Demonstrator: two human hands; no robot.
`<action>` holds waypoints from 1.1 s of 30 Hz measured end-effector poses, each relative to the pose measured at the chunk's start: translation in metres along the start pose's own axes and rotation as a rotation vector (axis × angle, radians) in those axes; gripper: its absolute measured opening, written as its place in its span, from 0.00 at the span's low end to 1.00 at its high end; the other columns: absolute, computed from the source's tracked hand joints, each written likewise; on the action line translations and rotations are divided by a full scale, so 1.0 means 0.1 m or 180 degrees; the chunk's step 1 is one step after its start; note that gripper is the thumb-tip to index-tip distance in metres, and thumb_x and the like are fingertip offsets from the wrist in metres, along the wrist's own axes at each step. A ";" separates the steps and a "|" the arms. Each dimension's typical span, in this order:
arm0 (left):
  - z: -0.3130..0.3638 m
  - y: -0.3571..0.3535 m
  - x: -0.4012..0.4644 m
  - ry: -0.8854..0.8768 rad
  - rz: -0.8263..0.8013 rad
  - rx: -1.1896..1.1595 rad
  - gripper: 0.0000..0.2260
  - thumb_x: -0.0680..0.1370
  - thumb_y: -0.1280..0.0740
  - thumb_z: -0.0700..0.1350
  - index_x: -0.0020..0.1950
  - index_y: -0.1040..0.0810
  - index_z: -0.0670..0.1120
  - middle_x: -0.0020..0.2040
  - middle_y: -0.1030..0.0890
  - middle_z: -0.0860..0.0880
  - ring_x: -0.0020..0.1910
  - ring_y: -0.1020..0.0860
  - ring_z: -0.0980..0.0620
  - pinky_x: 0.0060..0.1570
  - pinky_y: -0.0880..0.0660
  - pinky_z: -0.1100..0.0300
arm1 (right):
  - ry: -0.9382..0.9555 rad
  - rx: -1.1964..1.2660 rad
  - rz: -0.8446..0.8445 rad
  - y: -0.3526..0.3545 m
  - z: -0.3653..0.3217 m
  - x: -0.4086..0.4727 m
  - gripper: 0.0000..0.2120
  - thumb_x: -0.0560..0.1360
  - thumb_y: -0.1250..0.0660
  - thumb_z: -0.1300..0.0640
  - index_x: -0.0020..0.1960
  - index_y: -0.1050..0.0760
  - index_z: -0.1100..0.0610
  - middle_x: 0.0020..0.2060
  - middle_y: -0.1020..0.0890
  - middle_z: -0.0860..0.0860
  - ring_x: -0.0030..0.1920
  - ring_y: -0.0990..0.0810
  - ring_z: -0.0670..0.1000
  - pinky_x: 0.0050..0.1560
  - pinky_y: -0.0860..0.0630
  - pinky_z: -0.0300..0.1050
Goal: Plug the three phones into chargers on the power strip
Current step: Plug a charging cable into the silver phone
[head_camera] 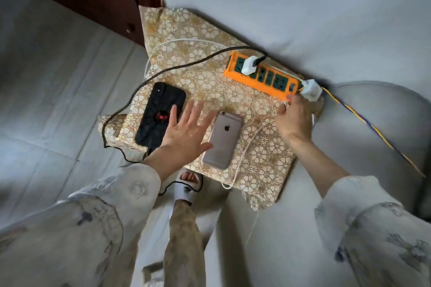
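Orange strip: the power strip (262,74) lies along the far right edge of the little table (256,165), against the wall, most of its sockets bare.
First charger: one white charger (249,65) sits in a socket near the strip's far end, a black cable (163,70) running out of it and looping down the table's left side.
Black phone: the black phone (161,113) lies face down at the left, and that black cable seems to reach its near end. I'd call this one done, though my wrist hides the plug.
Silver phone: the silver phone (222,140) lies face down in the middle, with a white cable (242,154) curling along its right side and off the near edge. Where it enters the phone I can't tell.
Second charger: a white cube charger (311,89) sits at the strip's near end. Seated or loose, I can't say.
Left hand: my left hand (180,130) is spread wide and flat, holding nothing, hovering across both phones.
Right hand: my right hand (292,115) is at the strip's near end, fingers curled by that cube; I can't tell whether it is gripping anything.
Third phone: nowhere in my view.
Tally: one phone looks hooked up, the second is midway, the third has yet to appear.
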State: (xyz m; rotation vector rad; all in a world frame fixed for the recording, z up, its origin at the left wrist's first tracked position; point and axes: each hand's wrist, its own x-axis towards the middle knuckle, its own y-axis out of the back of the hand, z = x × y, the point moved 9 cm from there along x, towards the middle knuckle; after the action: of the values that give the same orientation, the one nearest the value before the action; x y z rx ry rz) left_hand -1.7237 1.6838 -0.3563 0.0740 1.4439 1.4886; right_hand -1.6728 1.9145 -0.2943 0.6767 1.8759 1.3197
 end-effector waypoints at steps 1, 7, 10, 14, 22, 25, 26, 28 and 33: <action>0.05 0.00 0.07 0.0016 -0.0060 0.0148 0.39 0.75 0.44 0.64 0.73 0.67 0.53 0.76 0.66 0.45 0.74 0.67 0.43 0.70 0.64 0.39 | -0.0087 -0.0102 0.0220 0.11 0.11 0.10 0.15 0.76 0.42 0.59 0.62 0.30 0.62 0.60 0.27 0.62 0.63 0.31 0.61 0.59 0.32 0.51; 0.13 -0.06 0.33 0.0501 -0.0260 0.0316 0.52 0.67 0.39 0.70 0.69 0.75 0.51 0.72 0.73 0.41 0.71 0.70 0.39 0.67 0.65 0.33 | 0.0243 -0.0680 0.0022 0.10 0.33 0.65 0.20 0.73 0.37 0.64 0.64 0.35 0.63 0.62 0.30 0.63 0.64 0.34 0.64 0.61 0.36 0.52; 0.18 -0.10 0.34 0.0633 -0.0338 0.0440 0.54 0.66 0.38 0.70 0.68 0.77 0.49 0.71 0.74 0.40 0.71 0.71 0.38 0.67 0.63 0.31 | 0.0619 -0.1190 -0.0115 0.00 0.32 0.80 0.21 0.73 0.37 0.65 0.65 0.37 0.65 0.62 0.31 0.64 0.62 0.33 0.64 0.61 0.36 0.53; 0.19 -0.09 0.35 0.0688 -0.0462 0.0438 0.54 0.67 0.38 0.69 0.69 0.76 0.48 0.71 0.73 0.39 0.71 0.70 0.37 0.66 0.62 0.31 | 0.0732 -0.1412 -0.0133 -0.01 0.34 0.90 0.27 0.73 0.37 0.66 0.68 0.42 0.69 0.64 0.34 0.67 0.63 0.35 0.65 0.61 0.35 0.54; 0.15 -0.15 0.37 0.0729 -0.0484 0.0410 0.55 0.65 0.37 0.69 0.66 0.79 0.50 0.67 0.77 0.41 0.71 0.71 0.38 0.65 0.63 0.31 | 0.0496 -0.0342 -0.0020 0.24 0.38 0.85 0.20 0.70 0.31 0.58 0.58 0.29 0.65 0.57 0.29 0.64 0.61 0.30 0.63 0.59 0.33 0.50; 0.15 -0.16 0.38 0.0741 -0.0465 0.0405 0.56 0.64 0.37 0.70 0.65 0.80 0.50 0.67 0.78 0.41 0.70 0.72 0.39 0.65 0.63 0.31 | 0.0734 0.0492 -0.0228 0.31 0.18 0.83 0.22 0.68 0.28 0.57 0.60 0.28 0.59 0.57 0.26 0.59 0.57 0.26 0.57 0.57 0.29 0.46; 0.15 -0.16 0.38 0.0746 -0.0463 0.0404 0.56 0.64 0.37 0.70 0.65 0.80 0.50 0.67 0.78 0.41 0.70 0.72 0.39 0.65 0.63 0.31 | 0.0786 0.0756 -0.0355 0.31 0.09 0.83 0.23 0.67 0.27 0.58 0.60 0.28 0.57 0.57 0.25 0.57 0.55 0.24 0.54 0.55 0.27 0.42; 0.15 -0.15 0.38 0.0748 -0.0454 0.0401 0.57 0.64 0.37 0.71 0.65 0.81 0.50 0.67 0.78 0.41 0.70 0.73 0.39 0.65 0.63 0.31 | 0.0847 0.1153 -0.0690 0.24 -0.10 0.83 0.25 0.66 0.26 0.59 0.61 0.29 0.55 0.58 0.24 0.53 0.51 0.23 0.48 0.48 0.26 0.31; 0.15 -0.14 0.38 0.0732 -0.0447 0.0387 0.56 0.64 0.37 0.70 0.64 0.81 0.50 0.66 0.79 0.41 0.70 0.72 0.39 0.65 0.63 0.31 | 0.0781 0.1424 -0.1351 -0.02 -0.33 0.82 0.28 0.67 0.26 0.62 0.64 0.31 0.53 0.60 0.23 0.52 0.56 0.21 0.51 0.59 0.25 0.53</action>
State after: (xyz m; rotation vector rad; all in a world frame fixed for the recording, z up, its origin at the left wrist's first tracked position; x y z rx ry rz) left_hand -1.7242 1.7167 -0.3848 -0.1261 1.6879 1.3267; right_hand -1.7476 1.9580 -0.3108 0.3054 2.3848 0.7418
